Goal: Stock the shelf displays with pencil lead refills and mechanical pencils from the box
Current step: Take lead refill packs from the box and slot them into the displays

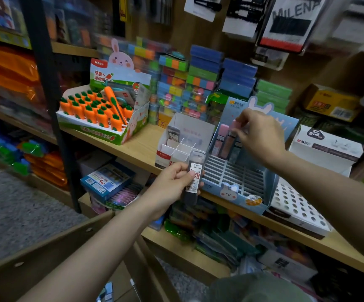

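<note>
Cardboard box [46, 253] flap below left hand [172, 184].

shelf [137, 147]: matt wood | lead refill case [193, 177]: glossy plastic | blue display [242, 192]: cardboard

Dim indoor light, blurred upper edges; wide-angle bending

On the shelf [141, 147] in front of you, the carrot display box [102, 114] sits toward the left end, the white divided box [183, 140] stands at the front edge to its right, and the bunny display tray [237, 184] sits just right of that. Behind them, stacked packs [203, 79] line the back edge, and the perforated tray [294, 208] lies at the front edge right of the bunny display tray, below another box [325, 147].
</note>
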Demonstrator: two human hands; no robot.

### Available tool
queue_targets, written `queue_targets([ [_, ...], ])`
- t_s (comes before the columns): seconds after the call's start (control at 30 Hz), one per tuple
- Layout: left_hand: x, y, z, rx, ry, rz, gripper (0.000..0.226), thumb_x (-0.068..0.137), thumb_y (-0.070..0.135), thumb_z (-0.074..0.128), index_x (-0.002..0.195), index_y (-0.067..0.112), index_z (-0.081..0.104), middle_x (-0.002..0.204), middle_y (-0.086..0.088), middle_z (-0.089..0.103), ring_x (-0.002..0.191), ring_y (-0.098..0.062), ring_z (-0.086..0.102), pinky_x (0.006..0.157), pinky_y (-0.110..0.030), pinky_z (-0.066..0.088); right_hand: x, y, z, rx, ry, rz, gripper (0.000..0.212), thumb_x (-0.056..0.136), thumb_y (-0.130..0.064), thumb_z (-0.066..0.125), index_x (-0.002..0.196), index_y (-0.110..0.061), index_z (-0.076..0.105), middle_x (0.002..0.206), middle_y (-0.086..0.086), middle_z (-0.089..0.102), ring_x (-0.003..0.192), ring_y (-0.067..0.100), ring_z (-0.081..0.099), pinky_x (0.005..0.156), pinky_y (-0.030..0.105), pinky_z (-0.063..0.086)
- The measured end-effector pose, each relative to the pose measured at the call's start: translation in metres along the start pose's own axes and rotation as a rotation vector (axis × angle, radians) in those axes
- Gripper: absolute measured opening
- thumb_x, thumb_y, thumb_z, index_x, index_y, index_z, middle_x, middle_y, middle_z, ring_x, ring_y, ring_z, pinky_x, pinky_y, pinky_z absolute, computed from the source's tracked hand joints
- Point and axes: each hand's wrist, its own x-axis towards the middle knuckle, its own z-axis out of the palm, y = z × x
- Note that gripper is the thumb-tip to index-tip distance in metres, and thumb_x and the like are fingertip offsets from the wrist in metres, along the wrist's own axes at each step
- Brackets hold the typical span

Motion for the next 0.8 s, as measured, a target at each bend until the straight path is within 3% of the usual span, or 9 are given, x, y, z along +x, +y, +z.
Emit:
queue_targets([
  [0.1,0.001,-0.002,-0.001,-0.014,0.003,-0.014,0.020,0.100,0.015,0.049,0.115,0.008,0.059,0.106,-0.008,0.073,0.100,-0.023,0.070,0.087,-0.041,0.057,0.002,-0.002,-0.001,0.000,-0.013,0.020,0.018,0.088,-0.026,0.067,0.104,-0.017,0.063,0.101,0.006,0.071,0.094,0.030,0.064,0.074,0.039,0.052],
  [0.5,0.001,0.000,0.001,-0.054,0.018,-0.040,0.022,0.100,0.014,0.050,0.118,0.007,0.059,0.108,-0.005,0.073,0.100,-0.018,0.070,0.083,-0.037,0.058,0.001,-0.003,0.002,0.165,-0.079,0.103,0.014,0.091,-0.023,0.065,0.103,-0.017,0.060,0.098,0.005,0.071,0.089,0.023,0.065,0.080,0.048,0.056],
  [0.67,0.001,0.000,0.001,-0.073,0.024,-0.043,0.021,0.099,0.013,0.049,0.118,0.007,0.058,0.108,-0.006,0.073,0.099,-0.017,0.070,0.080,-0.034,0.058,0.000,0.001,0.007,-0.086,-0.058,0.013,0.019,0.090,-0.029,0.066,0.102,-0.014,0.065,0.100,0.008,0.067,0.097,0.028,0.058,0.082,0.046,0.049],
  [0.8,0.000,-0.001,0.000,-0.036,0.006,-0.028,0.021,0.100,0.015,0.050,0.118,0.010,0.058,0.107,-0.004,0.073,0.100,-0.016,0.070,0.079,-0.032,0.058,-0.006,0.000,0.014,-0.226,0.005,-0.059,0.020,0.092,-0.024,0.063,0.101,-0.007,0.068,0.102,0.013,0.056,0.091,0.033,0.053,0.074,0.047,0.048],
])
